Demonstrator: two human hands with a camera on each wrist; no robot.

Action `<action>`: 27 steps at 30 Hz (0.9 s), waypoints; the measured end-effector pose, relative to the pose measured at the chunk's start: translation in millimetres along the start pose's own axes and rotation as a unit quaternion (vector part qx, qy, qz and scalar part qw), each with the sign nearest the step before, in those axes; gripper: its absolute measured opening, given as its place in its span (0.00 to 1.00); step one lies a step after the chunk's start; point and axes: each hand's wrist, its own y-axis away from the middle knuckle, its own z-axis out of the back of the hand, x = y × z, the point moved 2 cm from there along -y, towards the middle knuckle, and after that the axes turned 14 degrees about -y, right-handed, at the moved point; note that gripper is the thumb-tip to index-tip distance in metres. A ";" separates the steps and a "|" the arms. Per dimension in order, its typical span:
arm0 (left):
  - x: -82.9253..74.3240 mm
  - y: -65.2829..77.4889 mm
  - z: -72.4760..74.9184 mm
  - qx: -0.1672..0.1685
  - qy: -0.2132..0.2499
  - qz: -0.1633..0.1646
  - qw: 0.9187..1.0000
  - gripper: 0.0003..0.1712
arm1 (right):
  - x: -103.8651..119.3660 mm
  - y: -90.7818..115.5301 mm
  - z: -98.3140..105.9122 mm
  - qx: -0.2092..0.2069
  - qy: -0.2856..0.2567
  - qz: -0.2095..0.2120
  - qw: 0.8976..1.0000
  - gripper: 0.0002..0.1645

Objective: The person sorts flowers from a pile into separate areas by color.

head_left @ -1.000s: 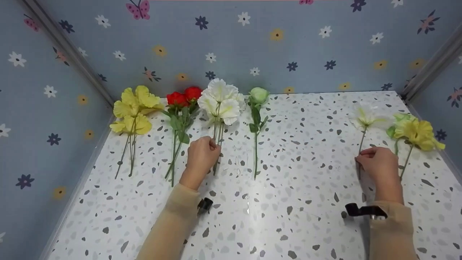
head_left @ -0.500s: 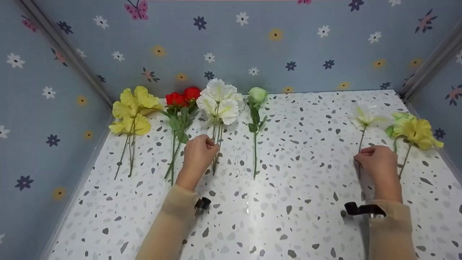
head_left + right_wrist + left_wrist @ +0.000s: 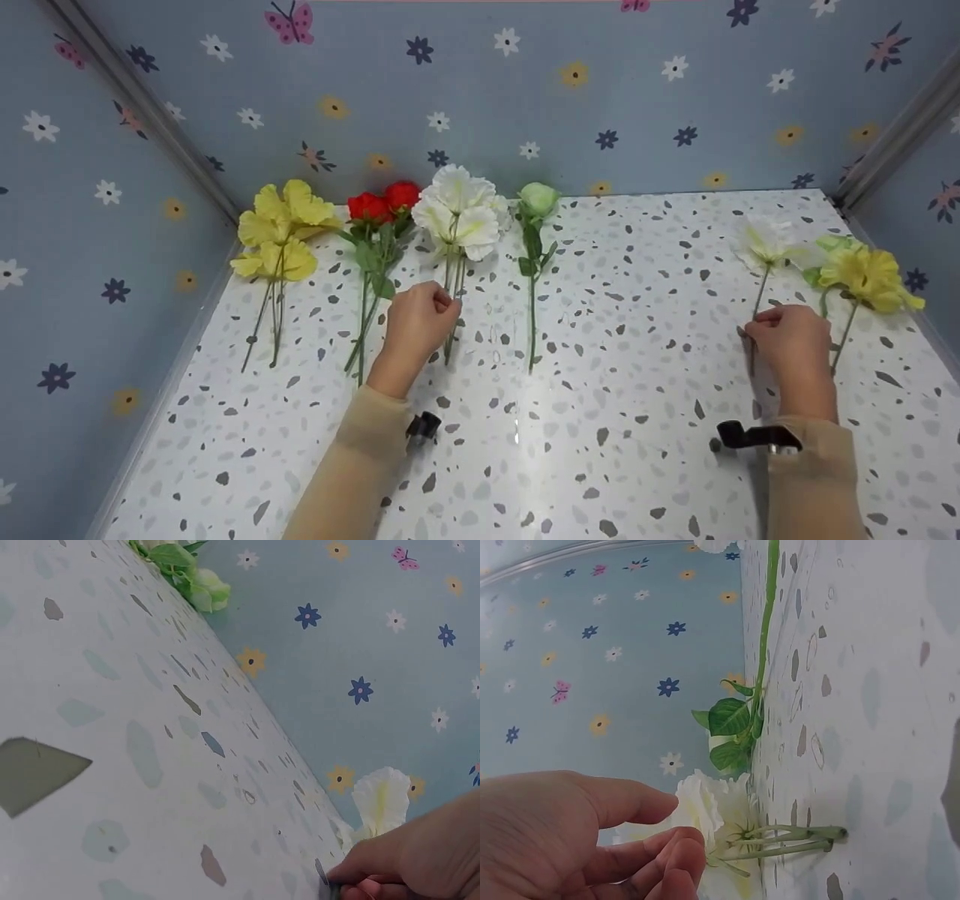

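Note:
On the right, my right hand pinches the stem of a single white flower low down; its petals rise beyond the hand in the right wrist view. My left hand hovers over the stems of a white flower bunch. In the left wrist view a gap shows between its thumb and loosely bent fingers, with nothing held. The bunch's stems lie beyond those fingers. A yellow flower lies to the right of the right hand, partly over a pale green one.
Yellow flowers lie at the far left of the speckled table. Red roses lie beside the white bunch, and a pale green rose lies to its right. A patterned wall stands along the back edge.
The single white flower in my right hand has shifted slightly to the right, its stem leaning more. My left hand stays nearly in place over the white bunch.

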 end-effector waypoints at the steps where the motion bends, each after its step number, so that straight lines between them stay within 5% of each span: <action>1: -0.7 0.6 0.7 0.000 0.002 -0.001 1.000 0.10 | 0.1 -0.4 0.7 0.004 -0.002 -0.003 1.000 0.23; 6: -6.3 4.9 6.0 0.004 0.020 -0.007 1.000 0.09 | 5.5 0.1 6.1 0.013 -0.039 -0.022 0.999 0.28; 10: -16.3 9.6 12.6 0.006 0.052 -0.018 0.998 0.09 | 20.3 4.9 10.5 0.013 -0.144 -0.039 0.989 0.29; 12: -23.5 12.9 15.9 0.000 0.070 -0.027 0.997 0.09 | 32.2 8.7 10.0 0.015 -0.229 -0.032 0.973 0.27; 17: -46.2 26.6 21.6 -0.010 0.118 -0.069 0.991 0.06 | 71.1 24.1 -4.7 0.047 -0.428 0.021 0.902 0.19; 21: -66.3 40.5 22.2 -0.008 0.158 -0.109 0.981 0.04 | 102.5 42.0 -29.9 0.105 -0.494 0.083 0.859 0.18; 23: -75.6 47.2 20.5 -0.005 0.182 -0.127 0.975 0.04 | 115.3 51.1 -44.3 0.141 -0.504 0.105 0.845 0.18; 27: -92.2 60.2 14.0 0.013 0.226 -0.151 0.962 0.05 | 134.0 67.4 -73.2 0.190 -0.487 0.132 0.842 0.17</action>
